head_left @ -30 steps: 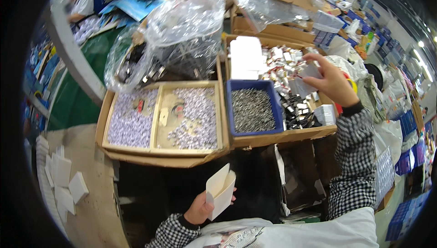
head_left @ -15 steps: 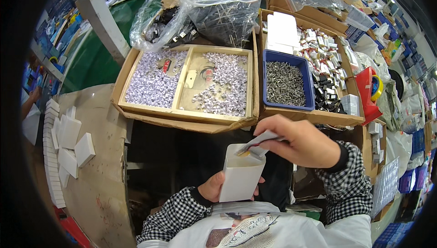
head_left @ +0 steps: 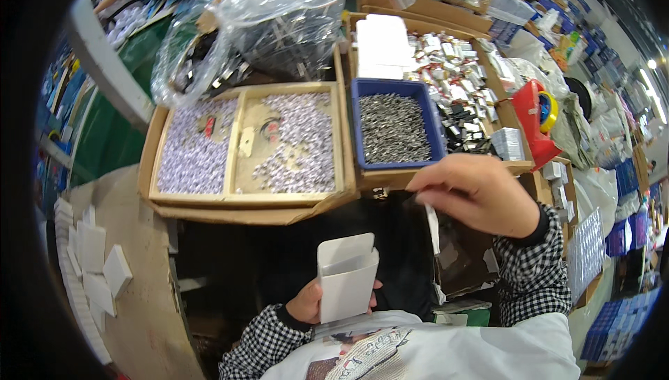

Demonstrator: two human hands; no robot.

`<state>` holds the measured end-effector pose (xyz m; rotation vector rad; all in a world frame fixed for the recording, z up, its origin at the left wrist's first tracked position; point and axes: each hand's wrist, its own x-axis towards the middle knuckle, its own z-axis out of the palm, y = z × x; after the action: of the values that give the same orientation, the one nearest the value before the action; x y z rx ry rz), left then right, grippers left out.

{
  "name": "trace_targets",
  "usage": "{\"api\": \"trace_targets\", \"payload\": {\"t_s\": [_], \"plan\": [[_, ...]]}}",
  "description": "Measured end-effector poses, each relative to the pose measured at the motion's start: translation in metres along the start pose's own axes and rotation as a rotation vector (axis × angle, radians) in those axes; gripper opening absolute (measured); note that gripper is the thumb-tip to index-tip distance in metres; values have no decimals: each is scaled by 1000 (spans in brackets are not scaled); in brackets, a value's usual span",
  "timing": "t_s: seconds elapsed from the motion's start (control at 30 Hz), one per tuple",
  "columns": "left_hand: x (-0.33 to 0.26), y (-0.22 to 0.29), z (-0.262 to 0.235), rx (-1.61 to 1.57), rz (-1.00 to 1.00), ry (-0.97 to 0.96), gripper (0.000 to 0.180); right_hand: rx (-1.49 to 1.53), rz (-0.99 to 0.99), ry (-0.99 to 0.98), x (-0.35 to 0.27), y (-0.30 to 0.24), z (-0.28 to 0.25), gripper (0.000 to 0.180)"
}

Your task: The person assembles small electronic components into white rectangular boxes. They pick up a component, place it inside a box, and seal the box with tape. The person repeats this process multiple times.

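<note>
My left hand [head_left: 306,302] is closed round a small white box [head_left: 347,295], held upright in front of my shirt. Its top flap stands up, and the opening shows a greyish interior; the contents cannot be made out. Farther right, my right hand [head_left: 481,195] hovers by the near edge of the carton [head_left: 512,166], just below the blue bin [head_left: 398,166] of small metal parts. Its thumb and fingers curl together, slightly blurred; what is between them, if anything, is hidden.
A wooden tray [head_left: 233,146] with two compartments of small whitish pieces sits in a carton ahead. White boxes [head_left: 97,268] lie on the left table. Small white and black items [head_left: 453,77] fill the right carton. A red tape dispenser [head_left: 533,125] stands beside it.
My right hand has drawn away from the white box and no longer shows the grey packet it held at the opening. The box's flap now stands visible. The view has shifted too.
</note>
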<state>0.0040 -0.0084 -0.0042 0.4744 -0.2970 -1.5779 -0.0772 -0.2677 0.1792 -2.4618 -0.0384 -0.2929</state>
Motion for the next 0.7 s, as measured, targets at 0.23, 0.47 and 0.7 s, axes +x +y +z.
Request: {"api": "trace_targets", "payload": {"t_s": [0.23, 0.47, 0.7], "plan": [[12, 4, -6, -37, -35, -200, 103, -237, 324, 222, -13, 59, -70, 16], [17, 1, -6, -91, -133, -79, 102, -411, 377, 67, -1, 115, -55, 24], [16, 1, -8, -49, -146, 0, 104, -199, 432, -189, 18, 134, -51, 37]]}}
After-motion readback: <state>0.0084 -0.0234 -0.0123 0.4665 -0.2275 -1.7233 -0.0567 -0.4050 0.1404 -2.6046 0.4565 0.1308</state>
